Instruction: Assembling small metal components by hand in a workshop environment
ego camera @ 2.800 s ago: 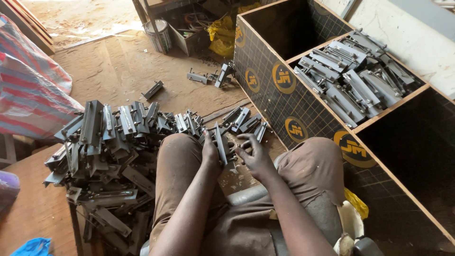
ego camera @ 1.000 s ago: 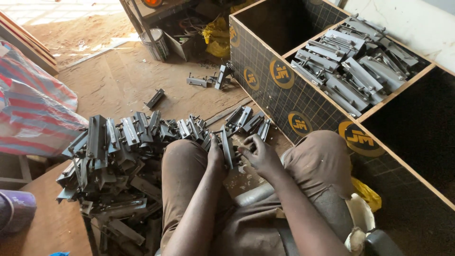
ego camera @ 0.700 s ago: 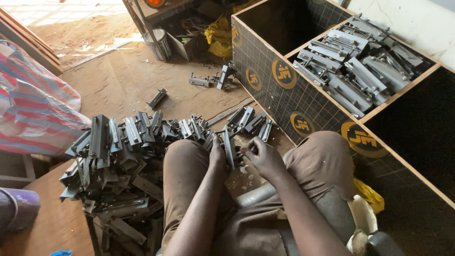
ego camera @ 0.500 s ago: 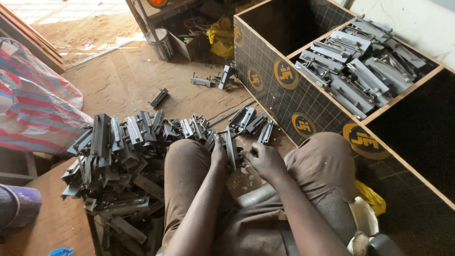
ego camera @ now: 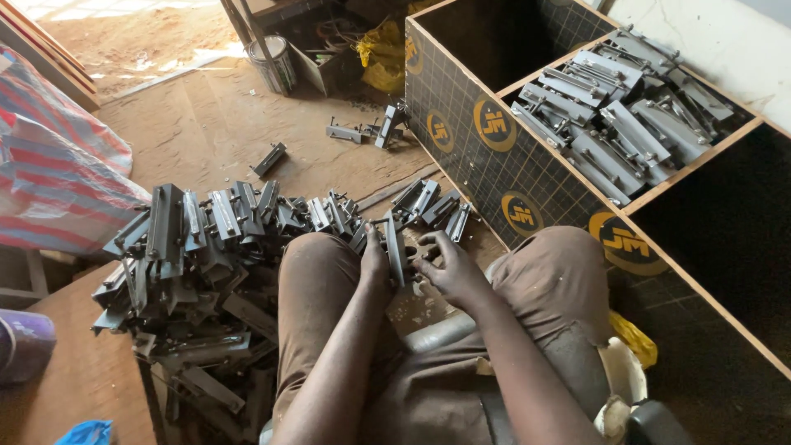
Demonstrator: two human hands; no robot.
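Centrally, between the knees of the seated person, both hands meet on one grey metal bracket (ego camera: 396, 247) that stands on edge. The left hand (ego camera: 375, 257) grips the bracket's left face, fingers wrapped along it. The right hand (ego camera: 449, 268) presses against the bracket's right side with fingers curled, touching a small dark toothed part (ego camera: 418, 250); whether that part is pinched or only touched cannot be told. The bracket sits above a worn block (ego camera: 416, 301) lodged between the thighs, with a pale cylindrical bar (ego camera: 441, 331) lying just below it.

Just beyond the hands, a short row of similar brackets (ego camera: 432, 206) lies on the wooden floor (ego camera: 206, 124), beside the wall of a dark plywood crate (ego camera: 494, 165). To the person's left, a large heap of brackets (ego camera: 189, 255) lies piled against the left thigh. The crate's middle compartment, to the right, holds stacked grey assembled pieces (ego camera: 618, 115); the neighbouring compartments look dark. Farther off lie a lone bracket (ego camera: 269, 159), a small cluster of metal parts (ego camera: 371, 130), a metal tin (ego camera: 272, 62) and a yellow bag (ego camera: 383, 58). A striped red-and-blue sack (ego camera: 58, 181) fills the left edge.
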